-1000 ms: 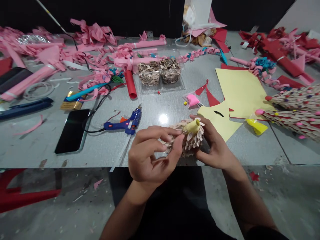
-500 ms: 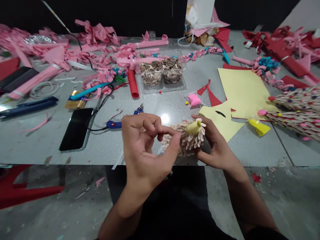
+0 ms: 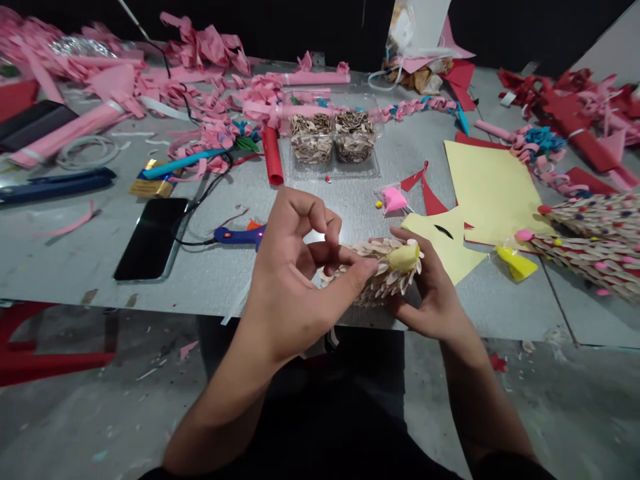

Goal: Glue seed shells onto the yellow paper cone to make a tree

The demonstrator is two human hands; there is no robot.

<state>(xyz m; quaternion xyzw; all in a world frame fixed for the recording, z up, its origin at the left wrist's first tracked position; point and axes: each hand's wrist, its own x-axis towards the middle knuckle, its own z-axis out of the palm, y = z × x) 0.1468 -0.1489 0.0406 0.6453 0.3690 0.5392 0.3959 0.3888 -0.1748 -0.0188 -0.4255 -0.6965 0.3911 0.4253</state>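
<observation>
A cone-like piece covered in pale overlapping shells or seed husks lies at the table's front edge, its yellow paper tip pointing right. My right hand grips it from the right side, thumb below and fingers behind. Over its left part, my left hand has thumb and forefinger pinched together against the husks; whatever is between those fingertips is too small to make out. Just behind my left hand lies a blue glue gun, partly hidden by that hand.
A phone lies left. Behind stands a clear tray of husks, with a red paper roll beside it. Yellow sheets and two husk-covered cones are at right. Pink paper heaps at the back.
The view has shifted a little. The yellow tip has turned and now shows more of its side, pointing further right. My left hand still pinches at the husks.
</observation>
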